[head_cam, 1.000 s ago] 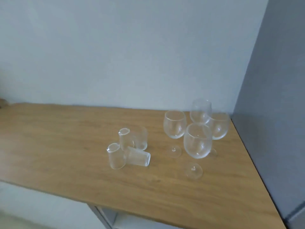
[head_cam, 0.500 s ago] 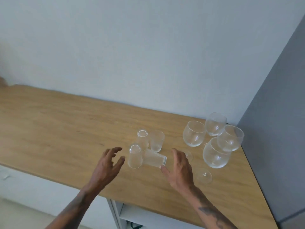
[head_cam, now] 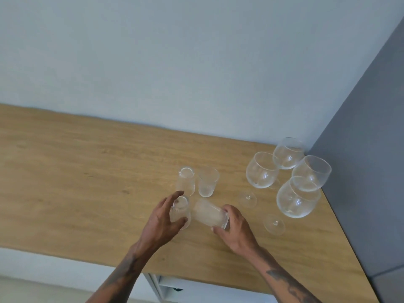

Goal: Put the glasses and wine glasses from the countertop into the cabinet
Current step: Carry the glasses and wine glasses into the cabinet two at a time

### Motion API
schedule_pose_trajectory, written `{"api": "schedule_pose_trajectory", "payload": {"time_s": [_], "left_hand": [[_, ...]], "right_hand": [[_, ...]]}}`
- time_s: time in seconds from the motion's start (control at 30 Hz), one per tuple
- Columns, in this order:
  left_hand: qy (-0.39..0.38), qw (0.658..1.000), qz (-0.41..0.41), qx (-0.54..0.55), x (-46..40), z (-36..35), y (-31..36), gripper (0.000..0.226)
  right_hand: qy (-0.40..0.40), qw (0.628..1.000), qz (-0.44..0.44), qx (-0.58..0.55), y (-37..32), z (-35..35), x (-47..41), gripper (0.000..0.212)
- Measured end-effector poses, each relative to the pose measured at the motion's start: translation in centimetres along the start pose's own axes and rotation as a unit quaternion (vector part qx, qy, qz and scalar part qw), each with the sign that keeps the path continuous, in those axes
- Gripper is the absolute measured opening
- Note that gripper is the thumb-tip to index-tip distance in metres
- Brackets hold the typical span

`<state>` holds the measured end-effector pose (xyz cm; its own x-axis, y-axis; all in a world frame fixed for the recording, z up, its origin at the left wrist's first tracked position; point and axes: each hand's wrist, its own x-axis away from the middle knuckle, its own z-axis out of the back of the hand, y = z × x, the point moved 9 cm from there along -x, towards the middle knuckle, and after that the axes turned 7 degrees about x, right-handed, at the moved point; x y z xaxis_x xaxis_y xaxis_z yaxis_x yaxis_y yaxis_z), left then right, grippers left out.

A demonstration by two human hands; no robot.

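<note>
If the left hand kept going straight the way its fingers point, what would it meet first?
The left hand already wraps the near tumbler. Straight beyond that, the inverted tumbler looks first in line, though depth is hard to judge.

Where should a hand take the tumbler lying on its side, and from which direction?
Judging by its pose, grip the tipped tumbler across its ribbed wall near the wide rim, coming from the right, where the right hand already is. The left hand and upright glass crowd its other end.
</note>
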<state>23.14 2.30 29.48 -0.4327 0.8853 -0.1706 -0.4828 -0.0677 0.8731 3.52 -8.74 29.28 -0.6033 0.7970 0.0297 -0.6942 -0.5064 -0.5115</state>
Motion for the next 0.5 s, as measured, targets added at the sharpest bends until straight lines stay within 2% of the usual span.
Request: {"api": "schedule_pose_trajectory", "payload": {"time_s": [0.1,0.23,0.4,0.5], "left_hand": [[-0.024,1.000,-0.009,0.008,1.2,-0.2,0.4,0.076],[-0.036,0.999,-0.016,0.011,2.4,-1.2,1.0,0.076],[-0.056,0.998,-0.025,0.022,2.9,-2.5,1.5,0.074],[-0.066,0.997,-0.037,0.015,2.9,-2.5,1.6,0.079]], "right_hand": [[0.012,0.998,0.054,0.000,-0.9,2.1,1.4,0.058],[-0.034,0.993,0.102,0.044,-2.8,2.1,1.9,0.061],[-0.049,0.994,0.083,0.054,-3.6,1.0,1.7,0.061],[-0.058,0.994,0.075,0.060,-3.6,1.2,1.5,0.071]]}}
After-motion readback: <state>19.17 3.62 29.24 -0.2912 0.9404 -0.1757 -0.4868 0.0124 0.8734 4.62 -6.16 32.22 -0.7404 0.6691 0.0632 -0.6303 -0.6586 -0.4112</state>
